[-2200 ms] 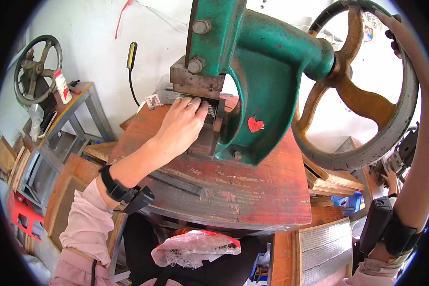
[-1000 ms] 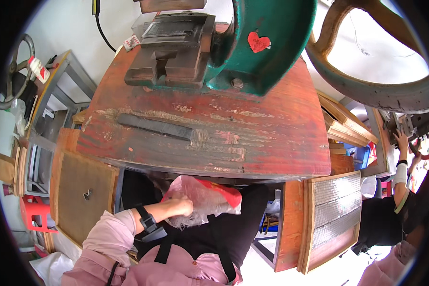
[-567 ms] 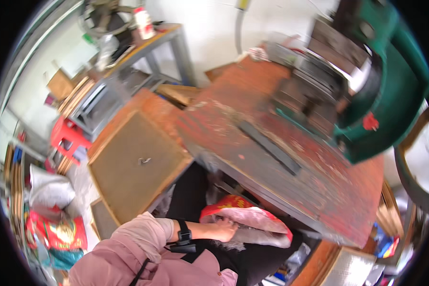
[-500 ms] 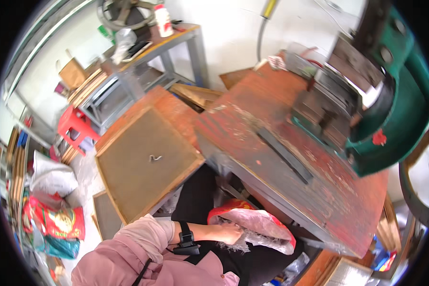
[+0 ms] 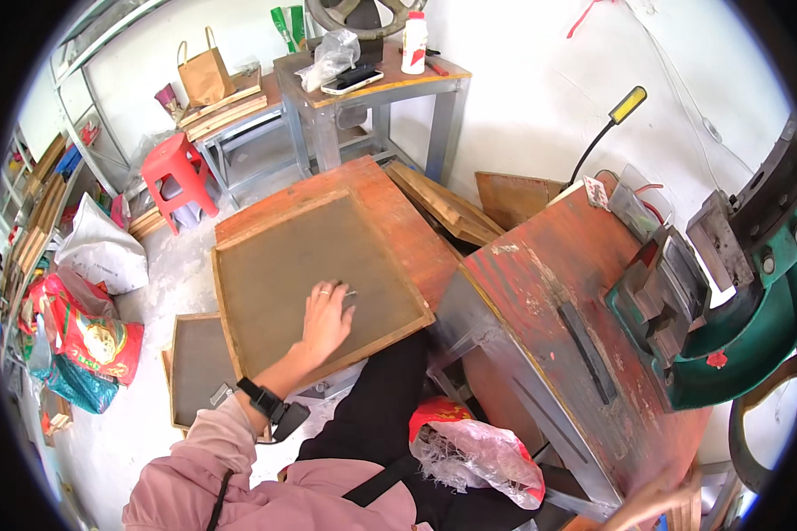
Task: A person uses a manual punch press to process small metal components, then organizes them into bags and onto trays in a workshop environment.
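Reaching with left forearm (image 5: 297,365) across near edge of framed tray (image 5: 283,248). Holding left hand (image 5: 328,323) over mid-surface, well in from the edges, back turned up, wearing a ring (image 5: 325,292). Pointing fingers (image 5: 315,299) toward far edge, loosely bent; can't tell whether pinching. Wearing black wrist strap (image 5: 273,409), with pink sleeve (image 5: 205,451) pushed up the same arm. Showing right arm (image 5: 653,503) low, beside near corner of red-topped table (image 5: 531,265); too blurred to read grip. Stretching black-clad left leg (image 5: 372,389) toward tray's right corner.
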A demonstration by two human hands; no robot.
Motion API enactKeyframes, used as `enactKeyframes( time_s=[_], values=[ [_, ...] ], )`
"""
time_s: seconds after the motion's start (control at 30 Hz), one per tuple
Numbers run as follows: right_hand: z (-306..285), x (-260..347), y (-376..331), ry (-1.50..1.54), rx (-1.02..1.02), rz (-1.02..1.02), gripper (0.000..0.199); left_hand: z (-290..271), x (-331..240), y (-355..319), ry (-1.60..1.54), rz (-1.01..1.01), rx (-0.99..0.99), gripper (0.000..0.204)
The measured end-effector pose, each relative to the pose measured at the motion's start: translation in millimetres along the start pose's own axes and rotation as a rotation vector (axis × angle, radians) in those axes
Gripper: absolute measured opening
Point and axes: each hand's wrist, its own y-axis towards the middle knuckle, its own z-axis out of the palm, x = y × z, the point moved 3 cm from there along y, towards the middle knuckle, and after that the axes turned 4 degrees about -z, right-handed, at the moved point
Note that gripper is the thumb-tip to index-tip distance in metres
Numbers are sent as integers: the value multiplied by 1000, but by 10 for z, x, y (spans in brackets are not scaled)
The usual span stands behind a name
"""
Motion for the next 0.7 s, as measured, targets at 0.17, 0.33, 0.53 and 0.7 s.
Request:
enactKeyframes(
  time_s=[0.17, 0.33, 0.53, 0.7],
  values=[
    [199, -125, -285, 13, 376, 164, 37, 185, 546, 148, 78, -1, 81, 15],
    [96, 28, -235, -30, 442, -5, 45, 247, 376, -1, -66, -117, 54, 12],
    [61, 101, -185, 5, 401, -33, 40, -101, 873, -121, -798, -655, -207, 12],
    [62, 90, -155, 56, 449, -23, 38, -1015, 1723, -294, -584, -651, -689, 15]
  ],
)
